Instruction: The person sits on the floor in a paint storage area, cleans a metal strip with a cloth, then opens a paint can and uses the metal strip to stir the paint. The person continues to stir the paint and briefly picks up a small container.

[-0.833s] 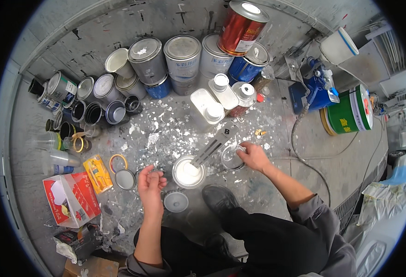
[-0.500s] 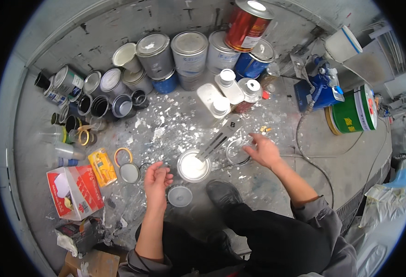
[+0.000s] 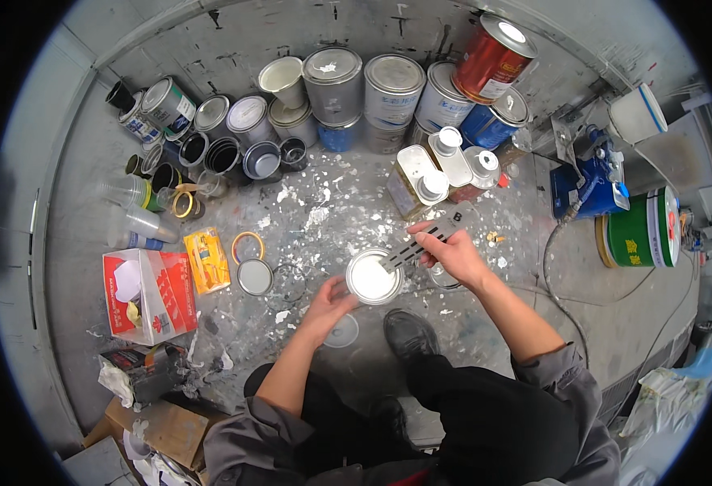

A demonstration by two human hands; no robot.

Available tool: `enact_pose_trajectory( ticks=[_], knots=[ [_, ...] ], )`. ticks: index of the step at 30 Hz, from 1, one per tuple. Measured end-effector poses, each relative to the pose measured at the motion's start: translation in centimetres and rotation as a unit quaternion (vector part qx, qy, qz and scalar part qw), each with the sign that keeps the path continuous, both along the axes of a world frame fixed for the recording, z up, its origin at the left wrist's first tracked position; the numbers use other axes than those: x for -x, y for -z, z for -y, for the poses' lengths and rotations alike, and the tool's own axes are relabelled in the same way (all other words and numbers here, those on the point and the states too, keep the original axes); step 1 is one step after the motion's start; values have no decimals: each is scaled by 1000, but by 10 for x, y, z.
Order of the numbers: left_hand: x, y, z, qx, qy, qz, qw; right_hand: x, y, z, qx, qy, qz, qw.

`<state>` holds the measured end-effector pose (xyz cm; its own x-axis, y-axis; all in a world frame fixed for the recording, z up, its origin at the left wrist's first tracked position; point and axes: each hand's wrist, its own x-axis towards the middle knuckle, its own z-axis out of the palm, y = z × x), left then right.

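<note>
An open paint can point(image 3: 376, 302) of white paint point(image 3: 369, 280) stands on the floor in front of me. My left hand point(image 3: 329, 308) is closed against the can's left side, its fingertips partly hidden behind it. My right hand point(image 3: 453, 255) grips a flat grey slotted mixing stick point(image 3: 403, 257) between thumb and fingers. The stick leans to the upper right, its lower end in the paint. Below my left hand lies a round grey lid point(image 3: 341, 332). A clear ring-shaped thing point(image 3: 445, 281) is partly covered by my right hand.
Several paint cans point(image 3: 394, 77) line the back wall. Two white-capped containers point(image 3: 414, 180) stand just beyond the stick. Left are a yellow packet point(image 3: 207, 261), a tape ring point(image 3: 247, 245), another lid point(image 3: 255, 277) and a red-white box point(image 3: 179, 285). A hose point(image 3: 549, 275) crosses the floor right.
My left hand has come to the can's side. My right hand has moved from above the clear ring onto the stick and taken hold. The whole view has shifted.
</note>
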<state>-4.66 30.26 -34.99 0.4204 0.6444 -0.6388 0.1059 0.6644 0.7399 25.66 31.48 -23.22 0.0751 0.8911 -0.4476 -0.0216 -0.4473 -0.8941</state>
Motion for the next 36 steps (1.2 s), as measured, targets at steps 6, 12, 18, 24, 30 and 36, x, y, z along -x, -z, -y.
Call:
enact_pose_trajectory(
  ticks=[6,12,18,24,30,36],
  knots=[
    [-20,13,-7,41,-23,9,999,-18,2,1,12,1,-19,1000],
    [-33,9,-11,40,-42,32,998,-33,5,5,28,20,-41,999],
    [-37,10,-13,39,-94,64,993,-21,2,12,15,9,-45,999],
    [-33,5,-26,13,-83,99,992,-4,-63,14,-111,-60,83,989],
    [-43,-55,-34,-45,-85,164,982,-6,-144,21,-195,-109,251,942],
    [-50,-72,-21,-46,-94,173,979,9,-149,20,-159,-99,232,954]
  ],
)
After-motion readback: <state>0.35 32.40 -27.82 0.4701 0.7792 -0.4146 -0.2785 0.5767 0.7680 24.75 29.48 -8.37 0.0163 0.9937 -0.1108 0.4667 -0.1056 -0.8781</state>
